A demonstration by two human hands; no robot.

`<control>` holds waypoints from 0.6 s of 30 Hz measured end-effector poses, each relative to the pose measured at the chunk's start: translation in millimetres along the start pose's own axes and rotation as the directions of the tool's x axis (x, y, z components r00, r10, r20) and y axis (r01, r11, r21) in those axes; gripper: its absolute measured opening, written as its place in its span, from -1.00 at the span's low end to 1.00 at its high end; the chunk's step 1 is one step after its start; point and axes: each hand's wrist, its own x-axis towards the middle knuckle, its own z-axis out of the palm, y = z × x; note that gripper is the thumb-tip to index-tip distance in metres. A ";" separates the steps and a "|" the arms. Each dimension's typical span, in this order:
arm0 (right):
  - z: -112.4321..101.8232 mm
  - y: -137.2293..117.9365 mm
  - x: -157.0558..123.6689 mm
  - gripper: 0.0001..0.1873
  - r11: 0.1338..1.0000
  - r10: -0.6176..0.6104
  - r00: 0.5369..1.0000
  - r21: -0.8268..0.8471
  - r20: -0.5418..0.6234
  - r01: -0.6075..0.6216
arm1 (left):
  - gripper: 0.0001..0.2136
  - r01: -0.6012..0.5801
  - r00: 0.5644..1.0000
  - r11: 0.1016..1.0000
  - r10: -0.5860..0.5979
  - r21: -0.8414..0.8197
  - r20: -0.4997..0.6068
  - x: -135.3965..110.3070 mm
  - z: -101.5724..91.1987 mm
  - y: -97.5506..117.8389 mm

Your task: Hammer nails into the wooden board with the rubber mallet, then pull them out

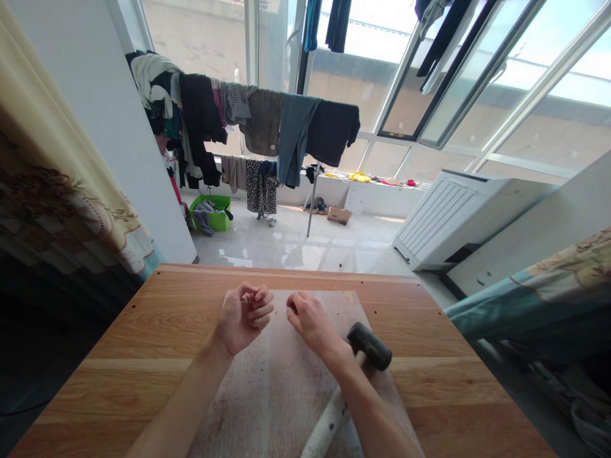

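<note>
My left hand (248, 318) is turned palm up over the far part of a worn, whitish wooden board (258, 394). Its fingers are curled in, and a thin pale sliver seems to show by the thumb, too small to name. To its right, my right hand (310, 321) hovers knuckles up, thumb and fingers pinched together; whatever is between them is hidden. A gap separates the two hands. A mallet with a black head (371, 346) and a scuffed white handle lies on the board, partly covered by my right forearm. Small dark specks dot the board.
The board rests on a wooden table (458, 394) with a few dark bits near its far edge. Beyond stand a loaded clothes rack (260, 121), a green basket (219, 221), a small cardboard box (338, 215) and a white cabinet (443, 219). Curtains hang at both sides.
</note>
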 end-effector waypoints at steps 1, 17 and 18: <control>0.0 0.0 0.1 -0.85 1.000 -0.003 1.000 0.001 -0.002 0.003 | -0.78 -0.004 1.000 1.000 0.004 -0.030 -0.002 -0.1 1.8 -0.7; -9.5 -3.2 -0.1 -0.85 0.993 -0.040 0.990 0.109 -0.136 0.055 | -0.79 -0.237 0.967 0.904 0.254 -0.356 0.002 -23.5 46.5 -11.0; -10.8 -2.8 0.0 -0.86 0.992 -0.040 0.988 0.116 -0.146 0.058 | -0.80 -0.245 0.966 0.906 0.259 -0.346 -0.004 -24.8 48.5 -11.0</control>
